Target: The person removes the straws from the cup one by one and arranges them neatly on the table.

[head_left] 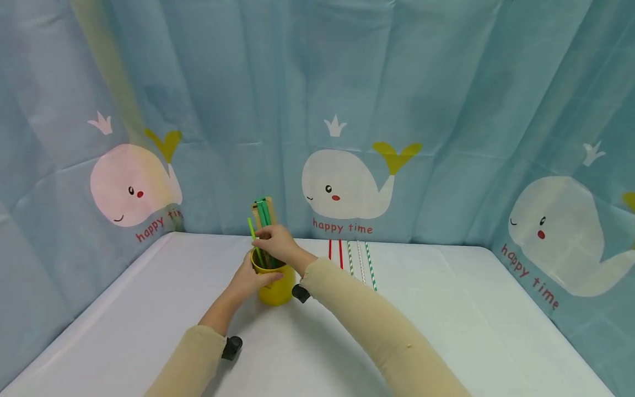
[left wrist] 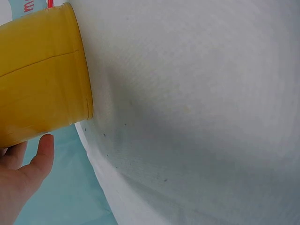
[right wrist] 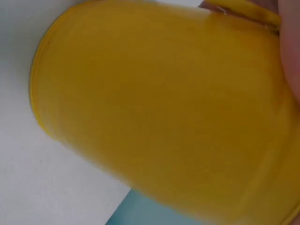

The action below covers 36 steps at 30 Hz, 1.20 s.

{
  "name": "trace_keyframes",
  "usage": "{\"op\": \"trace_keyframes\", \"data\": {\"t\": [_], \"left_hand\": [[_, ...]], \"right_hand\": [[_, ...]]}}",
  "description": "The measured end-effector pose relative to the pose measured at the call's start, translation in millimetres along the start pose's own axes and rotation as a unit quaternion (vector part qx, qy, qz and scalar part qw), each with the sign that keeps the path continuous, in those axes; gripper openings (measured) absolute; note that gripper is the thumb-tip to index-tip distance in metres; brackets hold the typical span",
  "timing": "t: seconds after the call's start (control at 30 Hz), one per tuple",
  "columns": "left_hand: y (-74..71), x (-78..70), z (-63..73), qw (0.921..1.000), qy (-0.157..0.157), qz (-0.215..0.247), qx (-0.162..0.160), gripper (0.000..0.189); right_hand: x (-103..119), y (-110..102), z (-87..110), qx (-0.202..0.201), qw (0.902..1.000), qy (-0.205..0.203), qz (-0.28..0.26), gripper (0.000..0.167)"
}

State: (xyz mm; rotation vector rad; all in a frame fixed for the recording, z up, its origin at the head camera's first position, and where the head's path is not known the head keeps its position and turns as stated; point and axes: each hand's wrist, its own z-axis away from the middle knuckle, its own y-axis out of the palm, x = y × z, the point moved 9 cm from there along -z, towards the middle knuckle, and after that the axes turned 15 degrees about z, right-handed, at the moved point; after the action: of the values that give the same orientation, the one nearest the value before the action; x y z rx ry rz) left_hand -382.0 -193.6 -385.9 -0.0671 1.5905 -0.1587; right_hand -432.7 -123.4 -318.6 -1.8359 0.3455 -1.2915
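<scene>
A yellow cup (head_left: 278,288) stands on the white table, and my left hand (head_left: 246,281) holds it near the rim from the left. Several green and tan straw-like sticks (head_left: 265,212) stand upright in the cup. Over the rim, my right hand (head_left: 280,244) pinches a bright green straw (head_left: 251,227), whose lower end is down inside the cup. In the left wrist view the cup (left wrist: 44,70) shows its side and base, with left fingers (left wrist: 44,154) beside it. The right wrist view is mostly filled by the blurred cup wall (right wrist: 154,108).
Several straws lie in a row right of the cup: two red straws (head_left: 340,255), a green-striped straw (head_left: 350,259), a pale straw (head_left: 361,262) and another green-striped straw (head_left: 371,266). My right forearm covers their near ends. A blue whale-print curtain (head_left: 446,110) surrounds the table (head_left: 471,309).
</scene>
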Motion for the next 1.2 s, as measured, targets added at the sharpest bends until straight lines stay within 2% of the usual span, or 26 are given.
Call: {"op": "trace_keyframes", "data": {"t": [0.13, 0.27, 0.5, 0.57, 0.73, 0.93, 1.1, 1.2], "left_hand": [[2.4, -1.0, -1.4, 1.0, 0.008, 0.004, 0.003, 0.09], [4.8, 0.1, -3.2, 0.9999, 0.009, 0.01, 0.005, 0.089], [6.1, -4.7, -0.5, 0.9998, 0.017, 0.0, 0.011, 0.092], [4.2, -7.1, 0.0, 0.9998, 0.017, -0.004, 0.011, 0.099], [-1.3, -11.5, 1.0, 0.9998, 0.017, -0.01, 0.004, 0.118], [-2.7, -20.3, 0.5, 0.9991, 0.039, -0.014, 0.004, 0.112], [-3.2, -24.2, -3.8, 0.9988, 0.018, -0.045, -0.007, 0.112], [-2.2, -25.1, -8.0, 0.9978, 0.009, -0.065, -0.011, 0.116]], "right_hand": [[2, -1, 0.9, -0.015, 0.9993, 0.01, 0.032, 0.025], [-1, -3, 3.4, -0.024, 0.9992, 0.017, 0.027, 0.02], [-8, -15, 11.8, -0.017, 0.9986, 0.032, -0.039, 0.021], [-10, -21, 14.0, -0.013, 0.9971, 0.034, -0.067, 0.022], [-13, -38, 22.7, -0.018, 0.9894, 0.044, -0.137, 0.022], [-20, -64, 36.9, -0.039, 0.9863, 0.039, -0.155, 0.02], [-26, -90, 46.4, -0.076, 0.9833, 0.016, -0.164, 0.021], [-31, -105, 50.6, -0.107, 0.9775, 0.013, -0.182, 0.021]]}}
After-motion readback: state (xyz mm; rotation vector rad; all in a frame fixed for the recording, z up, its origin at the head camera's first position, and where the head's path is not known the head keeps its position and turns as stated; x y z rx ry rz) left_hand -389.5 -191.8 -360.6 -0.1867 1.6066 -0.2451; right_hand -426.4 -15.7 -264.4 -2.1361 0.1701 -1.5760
